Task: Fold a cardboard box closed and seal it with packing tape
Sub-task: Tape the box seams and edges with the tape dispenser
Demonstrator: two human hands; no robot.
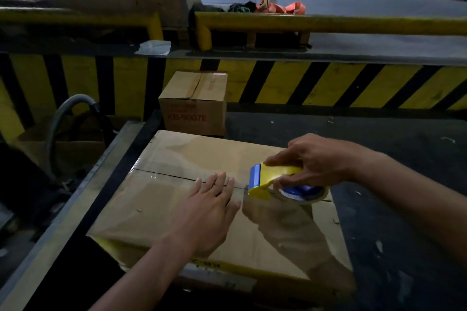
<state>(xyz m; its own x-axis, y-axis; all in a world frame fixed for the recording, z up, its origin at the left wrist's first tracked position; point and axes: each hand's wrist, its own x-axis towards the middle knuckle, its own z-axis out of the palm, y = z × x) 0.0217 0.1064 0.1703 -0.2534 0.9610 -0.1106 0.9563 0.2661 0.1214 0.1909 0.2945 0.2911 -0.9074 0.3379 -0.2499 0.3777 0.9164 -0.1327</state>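
In the head view, the cardboard box (156, 199) sits lower centre on the dark counter (379, 159), flaps already folded shut. Glossy tape seems to cover the left stretch of the seam (164, 175), so the right stretch looks left to seal. The left hand (209, 212) lies flat, fingers straight, across the seam, while the right hand (321, 159) curls round the yellow tape dispenser (267, 179), set on the seam right of centre.

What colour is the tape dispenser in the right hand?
Yellow with a blue front blade guard, tape dispenser, seen in the head view.
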